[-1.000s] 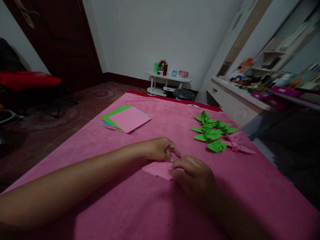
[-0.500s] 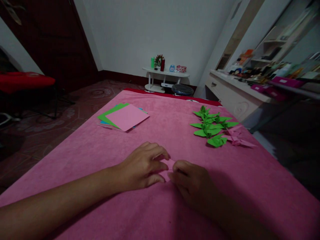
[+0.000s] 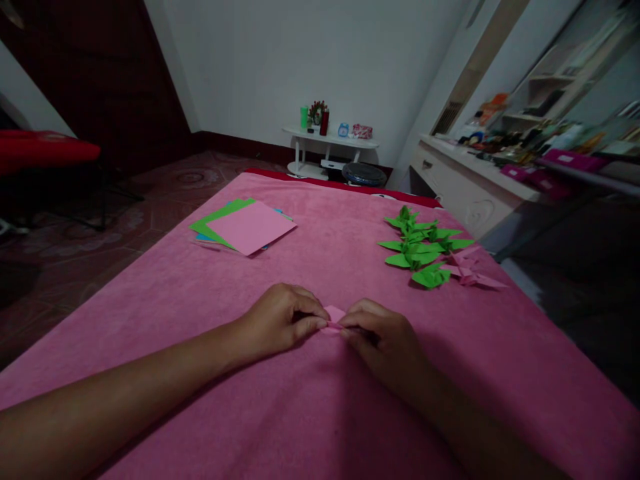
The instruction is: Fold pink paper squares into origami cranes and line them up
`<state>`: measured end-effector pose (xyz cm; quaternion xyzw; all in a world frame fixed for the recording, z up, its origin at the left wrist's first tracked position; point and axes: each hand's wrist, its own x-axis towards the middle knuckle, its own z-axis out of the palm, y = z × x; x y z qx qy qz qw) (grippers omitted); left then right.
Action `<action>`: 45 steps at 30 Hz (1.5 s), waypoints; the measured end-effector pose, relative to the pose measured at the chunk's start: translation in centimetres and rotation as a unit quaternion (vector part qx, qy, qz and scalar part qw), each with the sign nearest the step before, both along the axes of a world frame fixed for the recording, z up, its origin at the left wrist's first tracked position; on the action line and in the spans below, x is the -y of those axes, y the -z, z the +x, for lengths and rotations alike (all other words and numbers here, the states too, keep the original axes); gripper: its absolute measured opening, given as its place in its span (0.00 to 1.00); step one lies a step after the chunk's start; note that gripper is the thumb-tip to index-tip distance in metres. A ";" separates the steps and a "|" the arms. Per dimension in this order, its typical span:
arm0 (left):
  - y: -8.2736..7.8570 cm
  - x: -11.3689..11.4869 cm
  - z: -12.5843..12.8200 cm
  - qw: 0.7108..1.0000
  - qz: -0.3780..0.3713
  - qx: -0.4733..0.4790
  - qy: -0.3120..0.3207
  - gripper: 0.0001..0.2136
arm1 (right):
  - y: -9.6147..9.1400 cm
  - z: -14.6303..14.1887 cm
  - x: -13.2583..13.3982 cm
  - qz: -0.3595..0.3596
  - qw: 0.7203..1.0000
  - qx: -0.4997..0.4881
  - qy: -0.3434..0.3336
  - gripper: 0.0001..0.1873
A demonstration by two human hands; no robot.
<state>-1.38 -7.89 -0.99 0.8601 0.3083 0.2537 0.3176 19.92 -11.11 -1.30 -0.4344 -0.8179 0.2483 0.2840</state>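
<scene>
Lying between left grip (image 3: pixel 286 321) and right grip (image 3: pixel 387 343), pink paper (image 3: pixel 334 313).

A small folded piece of pink paper (image 3: pixel 335 312) shows just below the centre of the frame, its left and right ends hidden; a paler part faces the top, a narrow darker fold runs across its middle, and its full outline is unclear.

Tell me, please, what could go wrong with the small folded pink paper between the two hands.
The bare left hand and the bare right hand both pinch the small folded pink paper, so uneven pulling might tear it or skew a crease.
The soft-looking pink cloth underneath may give under pressure, leaving creases less sharp.
</scene>
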 end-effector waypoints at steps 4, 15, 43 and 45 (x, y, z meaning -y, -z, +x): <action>0.4 0.4 -0.1 0.996 0.083 -0.030 0.011 0.10 | 0.3 -0.2 0.2 0.043 0.998 0.046 -0.004 0.06; 1.5 1.0 -0.3 0.974 0.213 -0.079 -0.010 0.12 | -0.2 -0.5 0.4 0.161 0.974 0.153 -0.030 0.12; 0.9 1.1 0.3 0.996 -0.058 -0.025 -0.065 0.07 | -0.4 -1.0 -0.4 -0.100 0.992 0.025 0.077 0.07; 0.9 1.0 0.3 0.995 -0.072 -0.019 -0.067 0.07 | -0.4 -1.0 -0.7 -0.103 0.991 0.024 0.083 0.07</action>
